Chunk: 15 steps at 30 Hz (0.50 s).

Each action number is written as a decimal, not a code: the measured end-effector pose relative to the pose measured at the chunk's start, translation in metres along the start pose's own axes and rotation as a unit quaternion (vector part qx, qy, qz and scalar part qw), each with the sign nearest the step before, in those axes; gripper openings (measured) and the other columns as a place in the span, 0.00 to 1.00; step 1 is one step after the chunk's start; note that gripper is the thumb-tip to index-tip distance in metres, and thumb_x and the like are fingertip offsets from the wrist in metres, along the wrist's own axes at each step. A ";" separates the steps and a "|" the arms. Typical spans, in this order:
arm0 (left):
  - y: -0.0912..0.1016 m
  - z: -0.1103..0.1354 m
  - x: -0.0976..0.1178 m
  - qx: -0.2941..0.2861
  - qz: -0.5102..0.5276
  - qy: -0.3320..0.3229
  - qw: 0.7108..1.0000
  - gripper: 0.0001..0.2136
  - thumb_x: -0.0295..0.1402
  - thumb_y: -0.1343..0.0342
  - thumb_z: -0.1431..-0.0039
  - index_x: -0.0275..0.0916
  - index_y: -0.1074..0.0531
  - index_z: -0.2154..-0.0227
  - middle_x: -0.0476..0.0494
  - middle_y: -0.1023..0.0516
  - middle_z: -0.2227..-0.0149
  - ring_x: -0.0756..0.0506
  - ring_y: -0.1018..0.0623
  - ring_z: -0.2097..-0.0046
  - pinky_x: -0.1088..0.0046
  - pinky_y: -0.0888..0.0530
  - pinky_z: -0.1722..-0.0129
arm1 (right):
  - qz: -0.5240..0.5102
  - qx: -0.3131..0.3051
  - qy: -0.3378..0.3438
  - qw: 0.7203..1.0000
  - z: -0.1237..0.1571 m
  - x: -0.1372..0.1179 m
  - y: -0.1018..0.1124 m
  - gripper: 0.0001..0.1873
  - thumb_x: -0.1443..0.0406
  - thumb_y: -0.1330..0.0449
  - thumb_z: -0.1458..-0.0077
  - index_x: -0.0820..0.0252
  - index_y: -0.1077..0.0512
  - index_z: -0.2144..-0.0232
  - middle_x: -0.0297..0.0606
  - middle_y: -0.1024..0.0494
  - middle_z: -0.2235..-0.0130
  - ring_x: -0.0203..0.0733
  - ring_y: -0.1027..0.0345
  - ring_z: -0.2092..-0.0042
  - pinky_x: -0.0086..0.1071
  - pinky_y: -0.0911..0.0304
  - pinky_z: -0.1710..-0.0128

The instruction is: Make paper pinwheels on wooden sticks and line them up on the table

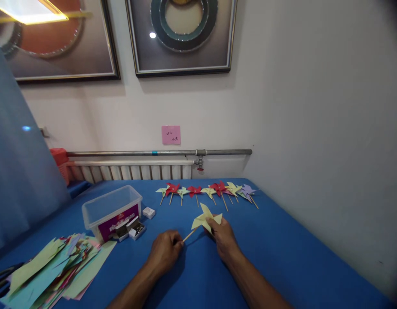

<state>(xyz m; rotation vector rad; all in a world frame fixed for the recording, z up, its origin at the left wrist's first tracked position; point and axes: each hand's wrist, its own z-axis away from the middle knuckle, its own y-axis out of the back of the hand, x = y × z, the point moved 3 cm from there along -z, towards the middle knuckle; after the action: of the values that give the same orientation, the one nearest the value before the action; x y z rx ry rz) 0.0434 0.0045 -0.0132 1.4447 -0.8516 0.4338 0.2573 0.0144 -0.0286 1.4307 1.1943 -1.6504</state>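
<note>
A pale yellow paper pinwheel (203, 218) on a thin wooden stick (190, 234) is held between my two hands above the blue tabletop. My left hand (166, 251) is closed around the lower end of the stick. At the other end, my right hand (221, 234) pinches the paper blades, its thumb over the middle of the pinwheel. The pin at the centre is hidden under that thumb. Beyond my hands lies a row of several finished-looking pinwheels in red (219, 187), yellow (232, 189), green and purple (248, 190), their sticks pointing toward me.
A clear plastic tub (112, 212) stands at the left, with an open small box (136, 228) and a white small box (149, 212) beside it. Coloured paper sheets (53, 270) are piled nearer me, next to dark-handled scissors (5, 279). A wall and pipe (172, 152) border the back.
</note>
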 end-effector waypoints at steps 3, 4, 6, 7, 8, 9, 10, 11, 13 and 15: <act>0.000 -0.003 -0.004 0.005 0.059 0.034 0.998 0.07 0.30 0.45 0.44 0.37 0.25 0.74 0.52 0.29 0.78 0.49 0.32 0.73 0.74 0.42 0.71 | -0.052 -0.016 -0.041 0.998 0.005 -0.007 -0.002 0.23 0.49 0.29 0.59 0.56 0.27 0.66 0.39 0.16 0.64 0.48 0.20 0.63 0.34 0.27 0.66; 0.000 -0.005 -0.005 0.013 0.080 0.045 0.996 0.07 0.30 0.45 0.44 0.37 0.25 0.74 0.52 0.30 0.79 0.50 0.33 0.74 0.74 0.43 0.72 | -0.058 -0.015 -0.043 0.997 0.006 -0.009 -0.002 0.23 0.48 0.29 0.58 0.56 0.27 0.66 0.40 0.16 0.63 0.47 0.20 0.62 0.34 0.27 0.65; 0.003 -0.008 -0.006 0.038 0.115 0.062 0.991 0.07 0.30 0.45 0.44 0.36 0.26 0.75 0.53 0.32 0.80 0.50 0.34 0.75 0.74 0.44 0.74 | -0.062 -0.004 -0.041 0.997 0.008 -0.011 -0.001 0.24 0.46 0.30 0.57 0.56 0.27 0.66 0.41 0.17 0.60 0.45 0.20 0.62 0.34 0.27 0.64; 0.005 -0.009 -0.007 0.051 0.127 0.068 0.988 0.07 0.30 0.45 0.44 0.36 0.26 0.75 0.53 0.32 0.80 0.51 0.35 0.75 0.74 0.44 0.74 | -0.061 0.004 -0.039 0.997 0.008 -0.011 -0.001 0.24 0.46 0.31 0.56 0.56 0.27 0.66 0.41 0.17 0.60 0.45 0.20 0.63 0.34 0.27 0.64; 0.007 -0.010 -0.008 0.063 0.135 0.074 0.986 0.07 0.30 0.45 0.45 0.36 0.26 0.76 0.53 0.33 0.81 0.51 0.35 0.76 0.74 0.44 0.74 | -0.055 0.010 -0.035 0.998 0.009 -0.010 -0.001 0.24 0.46 0.31 0.56 0.56 0.28 0.66 0.41 0.17 0.60 0.44 0.21 0.64 0.34 0.27 0.65; 0.009 -0.011 -0.009 0.074 0.138 0.080 0.984 0.06 0.29 0.45 0.45 0.36 0.27 0.76 0.53 0.33 0.81 0.51 0.36 0.76 0.74 0.44 0.74 | -0.044 0.016 -0.030 0.998 0.010 -0.009 -0.002 0.23 0.46 0.31 0.56 0.56 0.28 0.67 0.40 0.17 0.62 0.43 0.22 0.67 0.34 0.28 0.67; 0.010 -0.012 -0.009 0.084 0.141 0.084 0.983 0.06 0.29 0.45 0.46 0.36 0.27 0.77 0.53 0.34 0.81 0.51 0.36 0.76 0.74 0.44 0.74 | -0.027 0.016 -0.023 0.999 0.012 -0.007 -0.004 0.23 0.46 0.30 0.57 0.56 0.28 0.68 0.39 0.18 0.65 0.42 0.24 0.69 0.33 0.30 0.69; 0.011 -0.013 -0.010 0.092 0.144 0.087 0.981 0.06 0.28 0.44 0.46 0.36 0.28 0.77 0.53 0.34 0.81 0.51 0.35 0.75 0.75 0.43 0.74 | -0.006 0.007 -0.013 1.000 0.015 -0.005 -0.007 0.22 0.47 0.31 0.57 0.56 0.28 0.69 0.37 0.19 0.68 0.41 0.26 0.72 0.32 0.32 0.72; 0.009 -0.014 -0.011 0.099 0.164 0.099 0.976 0.05 0.28 0.43 0.47 0.36 0.29 0.77 0.54 0.34 0.81 0.52 0.35 0.76 0.75 0.42 0.74 | 0.043 -0.040 0.009 0.998 0.023 -0.002 -0.016 0.20 0.48 0.32 0.55 0.56 0.27 0.70 0.34 0.22 0.72 0.39 0.31 0.75 0.31 0.38 0.76; 0.002 -0.014 -0.011 0.086 0.206 0.119 0.968 0.04 0.29 0.42 0.47 0.37 0.30 0.75 0.56 0.36 0.82 0.52 0.35 0.78 0.76 0.41 0.75 | 0.089 -0.103 0.039 0.990 0.033 0.001 -0.027 0.18 0.48 0.35 0.51 0.55 0.27 0.72 0.32 0.24 0.74 0.38 0.34 0.77 0.30 0.41 0.77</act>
<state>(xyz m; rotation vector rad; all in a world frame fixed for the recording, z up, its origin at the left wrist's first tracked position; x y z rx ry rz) 0.0382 0.0208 -0.0188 1.3347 -0.9362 0.9953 0.2200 -0.0059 -0.0238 1.4375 1.2045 -1.3201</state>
